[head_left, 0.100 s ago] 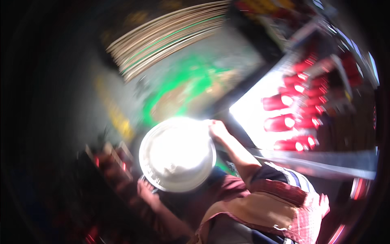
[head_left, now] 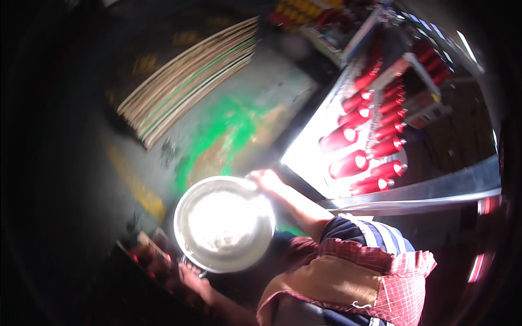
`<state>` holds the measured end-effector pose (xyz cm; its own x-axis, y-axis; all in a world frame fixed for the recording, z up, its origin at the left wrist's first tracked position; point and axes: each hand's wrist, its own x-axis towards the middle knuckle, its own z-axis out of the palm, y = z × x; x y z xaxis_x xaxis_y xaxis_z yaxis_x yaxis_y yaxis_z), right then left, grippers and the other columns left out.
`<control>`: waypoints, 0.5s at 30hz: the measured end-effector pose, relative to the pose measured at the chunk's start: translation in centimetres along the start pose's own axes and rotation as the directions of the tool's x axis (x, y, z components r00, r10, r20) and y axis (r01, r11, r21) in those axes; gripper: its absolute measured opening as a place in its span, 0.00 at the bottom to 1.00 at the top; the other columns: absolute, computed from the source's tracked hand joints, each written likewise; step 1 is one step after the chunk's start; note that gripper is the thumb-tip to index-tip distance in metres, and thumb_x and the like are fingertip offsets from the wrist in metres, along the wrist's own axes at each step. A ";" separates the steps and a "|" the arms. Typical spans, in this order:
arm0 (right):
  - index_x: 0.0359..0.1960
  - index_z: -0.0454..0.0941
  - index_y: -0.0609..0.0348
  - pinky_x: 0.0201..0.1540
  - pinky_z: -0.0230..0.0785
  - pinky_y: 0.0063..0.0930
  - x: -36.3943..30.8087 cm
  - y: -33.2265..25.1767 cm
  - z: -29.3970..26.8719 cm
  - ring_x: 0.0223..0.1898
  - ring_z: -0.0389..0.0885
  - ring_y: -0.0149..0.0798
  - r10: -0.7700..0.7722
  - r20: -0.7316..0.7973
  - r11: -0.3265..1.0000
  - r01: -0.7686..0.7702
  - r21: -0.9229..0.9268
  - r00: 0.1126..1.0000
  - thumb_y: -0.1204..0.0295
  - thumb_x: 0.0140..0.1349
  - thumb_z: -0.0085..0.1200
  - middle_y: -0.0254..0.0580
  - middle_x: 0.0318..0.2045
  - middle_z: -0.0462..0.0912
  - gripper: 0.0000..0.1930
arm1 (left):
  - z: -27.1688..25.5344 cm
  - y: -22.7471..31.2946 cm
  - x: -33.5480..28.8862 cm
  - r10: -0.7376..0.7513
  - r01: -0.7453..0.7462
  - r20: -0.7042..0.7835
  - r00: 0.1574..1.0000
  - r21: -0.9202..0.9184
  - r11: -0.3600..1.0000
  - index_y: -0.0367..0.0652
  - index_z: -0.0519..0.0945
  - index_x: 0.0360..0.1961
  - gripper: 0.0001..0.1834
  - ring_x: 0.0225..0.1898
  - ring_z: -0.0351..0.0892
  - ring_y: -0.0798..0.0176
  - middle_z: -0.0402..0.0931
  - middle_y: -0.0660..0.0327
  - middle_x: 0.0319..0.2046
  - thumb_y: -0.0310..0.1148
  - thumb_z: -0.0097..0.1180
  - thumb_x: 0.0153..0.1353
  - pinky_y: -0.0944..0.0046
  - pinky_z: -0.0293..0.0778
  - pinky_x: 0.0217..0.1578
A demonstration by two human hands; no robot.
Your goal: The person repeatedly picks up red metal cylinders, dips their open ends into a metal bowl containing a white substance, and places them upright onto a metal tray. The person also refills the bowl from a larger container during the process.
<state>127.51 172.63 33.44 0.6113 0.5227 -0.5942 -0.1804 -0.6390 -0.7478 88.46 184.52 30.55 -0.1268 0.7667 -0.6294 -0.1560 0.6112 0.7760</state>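
Note:
A round, shiny metal pot (head_left: 253, 250) with side handles hangs between my hands, its open top facing up. Glare whitens much of its inside, so whatever it may hold cannot be made out. My left hand (head_left: 193, 275) is closed around the loop handle at the near left side. On the far right side of the rim, my right hand (head_left: 265, 180) grips the pot; the handle there is hidden by the fingers.
Red cylinders (head_left: 348, 164) stand in rows on a brightly lit white surface at the right. Stacked flat sheets (head_left: 190, 73) lie on the floor ahead, beside a green and brown stain (head_left: 220, 146). A crate (head_left: 144, 250) sits at the lower left, and a yellow floor marking (head_left: 136, 187) runs nearby.
The view has turned, so the stack and the red cylinders appear farther left. The pot, still in both hands, sits lower and slightly left in the picture. Blur and glare have lessened.

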 end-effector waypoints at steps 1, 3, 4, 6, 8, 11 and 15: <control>0.49 0.83 0.61 0.46 0.73 0.40 0.3 -2.6 0.3 0.41 0.82 0.41 0.041 -0.070 0.996 -0.046 -0.078 0.997 0.58 0.71 0.44 0.49 0.38 0.85 0.21 | 1.6 2.1 1.3 0.026 -0.021 0.128 0.991 -0.040 0.999 0.40 0.78 0.39 0.13 0.19 0.60 0.78 0.66 0.70 0.24 0.38 0.47 0.74 0.76 0.58 0.16; 0.50 0.82 0.61 0.46 0.74 0.40 -0.6 -6.2 1.0 0.40 0.82 0.42 0.086 -0.133 0.996 -0.083 0.033 0.987 0.57 0.73 0.43 0.49 0.39 0.85 0.22 | 2.9 6.9 2.4 0.037 -0.030 0.143 0.989 -0.049 0.998 0.40 0.78 0.41 0.12 0.19 0.60 0.78 0.66 0.70 0.24 0.36 0.46 0.75 0.77 0.58 0.15; 0.51 0.82 0.61 0.46 0.74 0.40 -0.4 -8.2 1.2 0.40 0.83 0.42 0.130 -0.148 0.991 -0.122 0.060 0.981 0.57 0.74 0.43 0.49 0.39 0.85 0.22 | 3.7 9.5 3.3 0.065 -0.062 0.193 0.979 -0.018 0.998 0.39 0.78 0.45 0.14 0.19 0.60 0.76 0.66 0.69 0.24 0.38 0.46 0.75 0.76 0.58 0.15; 0.53 0.82 0.60 0.48 0.73 0.42 0.7 -13.2 0.6 0.41 0.83 0.43 0.118 -0.186 0.992 -0.107 0.065 0.975 0.54 0.75 0.43 0.51 0.41 0.85 0.23 | 7.3 16.3 5.0 0.120 -0.134 0.247 0.962 0.040 0.990 0.39 0.79 0.46 0.15 0.20 0.61 0.75 0.67 0.69 0.25 0.39 0.46 0.75 0.74 0.59 0.16; 0.54 0.82 0.59 0.49 0.74 0.42 1.8 -17.6 -0.6 0.42 0.83 0.44 0.095 -0.146 0.989 -0.076 0.128 0.985 0.54 0.75 0.44 0.51 0.43 0.85 0.23 | 11.2 22.0 5.9 0.085 -0.100 0.259 0.962 0.046 0.994 0.41 0.76 0.39 0.12 0.20 0.60 0.75 0.67 0.69 0.25 0.38 0.46 0.75 0.74 0.58 0.17; 0.51 0.82 0.59 0.36 0.74 0.38 4.6 -24.1 -2.0 0.33 0.78 0.39 0.023 -0.113 0.983 -0.002 0.184 0.993 0.56 0.74 0.45 0.47 0.40 0.84 0.20 | 16.3 28.8 7.0 0.101 -0.121 0.320 0.942 0.043 0.992 0.42 0.74 0.38 0.11 0.21 0.59 0.75 0.67 0.68 0.26 0.38 0.47 0.75 0.74 0.58 0.18; 0.44 0.80 0.65 0.16 0.65 0.32 8.9 -31.6 -0.8 0.16 0.69 0.31 -0.114 -0.106 0.965 0.136 0.225 0.988 0.60 0.74 0.47 0.38 0.27 0.80 0.18 | 18.6 35.7 9.2 0.186 -0.194 0.260 0.947 0.003 0.981 0.44 0.74 0.35 0.13 0.21 0.61 0.76 0.68 0.69 0.26 0.40 0.47 0.75 0.75 0.60 0.19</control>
<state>139.25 197.06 52.02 0.7063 0.5295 -0.4699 -0.2645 -0.4183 -0.8690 99.92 217.06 53.20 0.1058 0.8913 -0.4409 -0.1257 0.4518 0.8832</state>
